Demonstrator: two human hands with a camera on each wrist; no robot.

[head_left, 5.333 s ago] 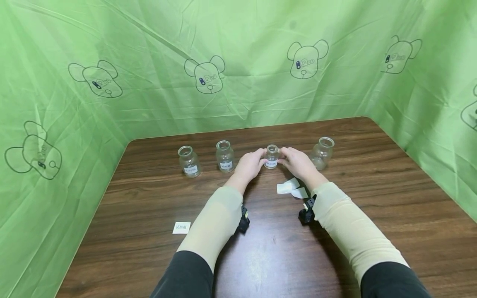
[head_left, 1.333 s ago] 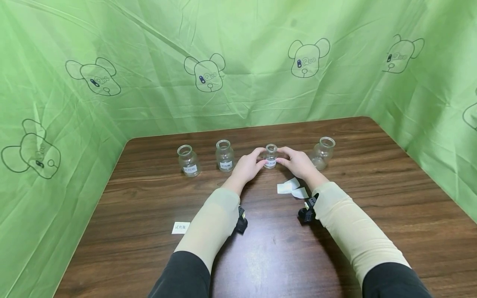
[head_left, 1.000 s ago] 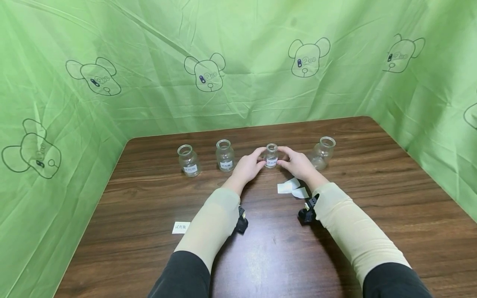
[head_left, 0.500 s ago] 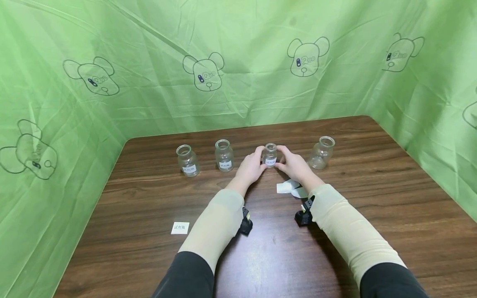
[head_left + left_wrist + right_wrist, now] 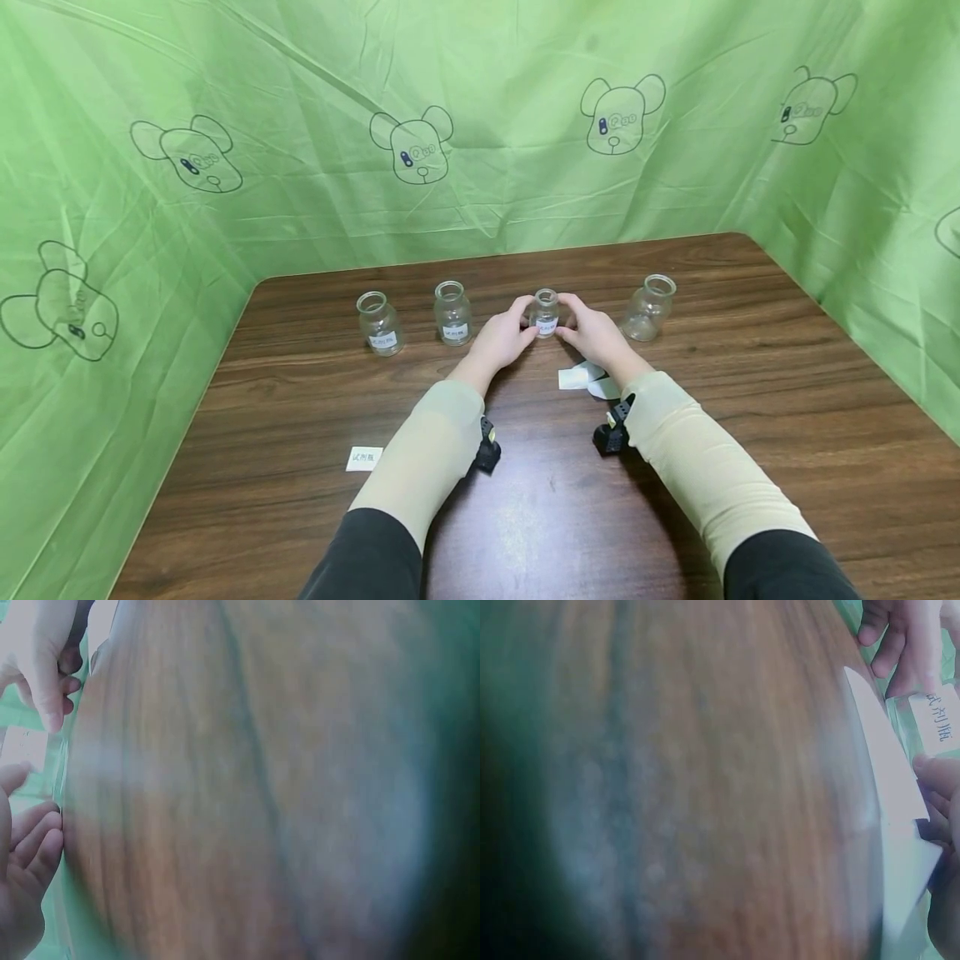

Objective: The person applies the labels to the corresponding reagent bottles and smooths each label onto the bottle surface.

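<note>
In the head view a small clear glass bottle (image 5: 545,313) stands upright on the table, a white label with printed characters on its front. My left hand (image 5: 500,337) holds it from the left, its thumb by the label's edge. On the other side my right hand (image 5: 597,336) holds it with thumb and curved fingers. The right wrist view shows the label (image 5: 936,724) close up between both hands. In the left wrist view the bottle is pale and partly cut off between my left hand (image 5: 26,885) and right hand (image 5: 41,656).
Two labelled glass bottles, one (image 5: 380,323) far left and one (image 5: 453,314) nearer, stand left of my hands. A bottle with no label visible (image 5: 648,308) stands to the right. White paper pieces (image 5: 573,379) lie by my right wrist, a printed label (image 5: 364,458) by my left forearm.
The bottle stays in nearly the same place between both hands. My thumbs and fingers have shifted slightly around the label. The other bottles and papers have not moved.
</note>
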